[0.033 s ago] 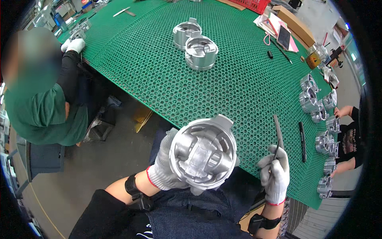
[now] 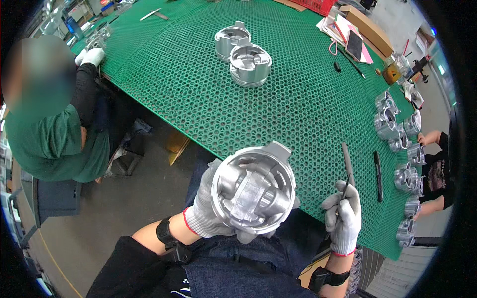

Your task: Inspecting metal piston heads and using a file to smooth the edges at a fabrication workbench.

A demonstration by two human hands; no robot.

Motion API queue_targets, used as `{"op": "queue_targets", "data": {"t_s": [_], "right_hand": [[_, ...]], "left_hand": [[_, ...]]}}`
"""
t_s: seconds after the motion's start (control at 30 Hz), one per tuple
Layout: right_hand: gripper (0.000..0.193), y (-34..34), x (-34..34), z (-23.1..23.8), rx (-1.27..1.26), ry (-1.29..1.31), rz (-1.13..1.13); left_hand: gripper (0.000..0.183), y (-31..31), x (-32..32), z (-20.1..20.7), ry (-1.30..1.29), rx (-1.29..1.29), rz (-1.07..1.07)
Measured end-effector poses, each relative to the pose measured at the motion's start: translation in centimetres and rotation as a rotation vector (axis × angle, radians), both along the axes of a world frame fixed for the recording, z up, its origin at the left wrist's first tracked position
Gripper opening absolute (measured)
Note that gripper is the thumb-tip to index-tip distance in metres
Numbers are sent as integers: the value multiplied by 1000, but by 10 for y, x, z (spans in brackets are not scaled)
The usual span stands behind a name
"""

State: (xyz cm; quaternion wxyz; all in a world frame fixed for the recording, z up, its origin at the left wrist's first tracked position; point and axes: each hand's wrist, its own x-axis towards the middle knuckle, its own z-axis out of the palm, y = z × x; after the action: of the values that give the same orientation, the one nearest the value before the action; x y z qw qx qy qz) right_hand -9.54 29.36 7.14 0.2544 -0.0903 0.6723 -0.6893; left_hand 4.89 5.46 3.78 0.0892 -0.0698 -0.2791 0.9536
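My left hand (image 2: 204,211), in a white knit glove with a red cuff edge, is closed around a silver metal piston (image 2: 252,198) over my lap. The piston's hollow underside faces up, showing the ribs and pin bosses inside. Off to the right, my gloved right hand (image 2: 343,213) pinches a thin, dark, pointed hand tool (image 2: 343,192), its exact kind unclear. A flat grey metal strip (image 2: 347,160) extends beyond those fingers; whether it is held or lies on the mat I cannot tell. A black pen-like stick (image 2: 378,176) lies to the right of this hand.
Two pistons (image 2: 251,65) stand on the green perforated mat (image 2: 308,99) farther back. Several more pistons (image 2: 385,123) line its right edge, where another person's arms (image 2: 434,205) reach in. A co-worker (image 2: 54,134) sits at left. Papers and a phone (image 2: 355,46) lie at back right.
The piston has tipped very slightly in my left hand. Both hands keep their grip and stay nearly in place.
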Motion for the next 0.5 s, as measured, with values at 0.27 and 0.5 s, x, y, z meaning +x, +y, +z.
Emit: {"op": "queue_targets", "data": {"t_s": [0.27,0.5], "right_hand": [[40,8,-2,-7,-60,5,-29],[43,9,0,-2,-47,-23,-18]], "left_hand": [[98,11,-19,22,81,-378,40],[95,14,-29,31,-91,-2025,699]]}}
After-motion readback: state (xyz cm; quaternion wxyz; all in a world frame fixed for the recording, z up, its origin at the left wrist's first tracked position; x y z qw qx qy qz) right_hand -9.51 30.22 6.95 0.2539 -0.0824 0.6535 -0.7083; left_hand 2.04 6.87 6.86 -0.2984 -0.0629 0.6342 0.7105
